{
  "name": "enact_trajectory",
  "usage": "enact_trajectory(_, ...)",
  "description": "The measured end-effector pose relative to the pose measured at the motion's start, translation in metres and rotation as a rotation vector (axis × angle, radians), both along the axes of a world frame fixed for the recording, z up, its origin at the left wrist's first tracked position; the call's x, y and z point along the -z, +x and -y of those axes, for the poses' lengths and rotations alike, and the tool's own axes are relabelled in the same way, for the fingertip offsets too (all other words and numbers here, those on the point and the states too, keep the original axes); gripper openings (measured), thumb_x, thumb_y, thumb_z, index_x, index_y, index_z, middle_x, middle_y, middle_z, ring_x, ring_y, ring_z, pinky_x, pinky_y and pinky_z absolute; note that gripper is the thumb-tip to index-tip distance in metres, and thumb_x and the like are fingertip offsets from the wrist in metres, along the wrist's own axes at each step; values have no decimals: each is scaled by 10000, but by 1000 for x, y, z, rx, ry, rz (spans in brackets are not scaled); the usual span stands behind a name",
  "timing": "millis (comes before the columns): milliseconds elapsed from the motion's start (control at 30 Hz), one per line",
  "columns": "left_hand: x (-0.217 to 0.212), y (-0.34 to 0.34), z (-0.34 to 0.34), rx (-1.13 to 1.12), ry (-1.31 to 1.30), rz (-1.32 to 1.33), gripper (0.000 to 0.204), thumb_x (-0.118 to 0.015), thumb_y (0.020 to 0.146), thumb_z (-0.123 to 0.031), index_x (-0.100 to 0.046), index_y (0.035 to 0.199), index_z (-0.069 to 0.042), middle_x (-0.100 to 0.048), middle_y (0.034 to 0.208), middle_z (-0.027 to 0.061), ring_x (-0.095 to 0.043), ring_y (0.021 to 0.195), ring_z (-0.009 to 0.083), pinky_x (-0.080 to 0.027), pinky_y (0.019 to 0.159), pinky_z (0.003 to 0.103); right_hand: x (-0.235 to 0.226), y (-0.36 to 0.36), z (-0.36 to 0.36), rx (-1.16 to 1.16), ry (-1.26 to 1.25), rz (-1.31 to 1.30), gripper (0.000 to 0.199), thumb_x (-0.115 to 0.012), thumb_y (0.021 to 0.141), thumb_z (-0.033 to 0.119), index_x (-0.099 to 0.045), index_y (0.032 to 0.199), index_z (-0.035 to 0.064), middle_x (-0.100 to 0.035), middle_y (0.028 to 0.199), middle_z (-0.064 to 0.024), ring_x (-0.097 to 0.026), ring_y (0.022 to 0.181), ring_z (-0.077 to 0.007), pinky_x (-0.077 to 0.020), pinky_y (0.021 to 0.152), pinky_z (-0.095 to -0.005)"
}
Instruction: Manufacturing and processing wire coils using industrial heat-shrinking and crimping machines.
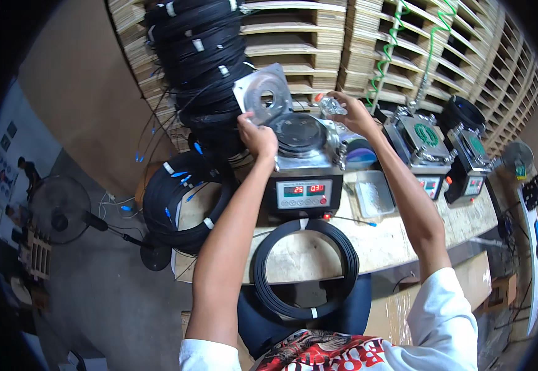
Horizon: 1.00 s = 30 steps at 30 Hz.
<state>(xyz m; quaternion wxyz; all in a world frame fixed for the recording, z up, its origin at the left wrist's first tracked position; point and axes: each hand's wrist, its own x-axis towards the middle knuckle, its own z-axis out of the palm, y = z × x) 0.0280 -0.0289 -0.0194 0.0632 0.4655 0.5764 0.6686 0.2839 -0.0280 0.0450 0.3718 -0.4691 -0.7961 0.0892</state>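
My left hand is closed on the lower edge of a square metal plate with a round ring and a centre hole, tilted up beside the machine. My right hand grips a small clear bottle with an orange-red tip, held above the machine's right side. Between my hands, the polishing machine shows its dark round disc uncovered. Lit red digits and buttons are on its front panel. A coil of black cable lies at the bench's front edge, partly over my lap.
Tall stacked black cable coils stand at the back left, with another coil below. Right of the machine are a clear tray and purplish discs. Two similar machines stand farther right. A fan is on the left.
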Motion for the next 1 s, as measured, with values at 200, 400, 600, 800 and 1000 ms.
enact_trajectory(200,-3,-10,-6,38,-86,16,433,-521,712,84,-521,1129,-29,-594,1164,242,-548,1160,429,-392,1043,467,75,51,58,292,-93,-272,688,-913,682,239,-618,1270,39,-680,905,-149,-658,781,-219,-525,710,-362)
enact_trajectory(400,-11,-8,3,63,-163,15,435,-552,737,67,-543,1162,-25,-587,1222,229,-525,1214,404,-377,1076,453,160,55,115,492,-120,66,721,-906,610,349,-602,1235,156,-697,1044,-93,-569,1060,-338,-439,828,-468)
enact_trajectory(600,-13,0,6,90,-202,13,452,-562,750,67,-545,1191,-28,-580,1258,217,-515,1244,393,-372,1092,443,211,55,137,528,-164,87,756,-893,627,350,-568,1288,180,-700,1090,-68,-530,1101,-325,-350,891,-542)
enact_trajectory(800,-10,-6,6,88,-205,22,438,-586,759,53,-530,1186,-31,-577,1248,229,-524,1236,395,-386,1079,446,216,50,140,508,-180,79,733,-859,693,386,-546,1327,194,-698,1107,-60,-533,1133,-325,-346,930,-590)
enact_trajectory(1000,-5,0,5,133,-197,110,426,-615,772,27,-461,1165,-27,-557,1178,239,-548,1156,408,-413,1020,464,163,68,102,419,-63,-198,475,-758,860,398,-645,1225,117,-688,938,-87,-614,801,-209,-492,719,-354)
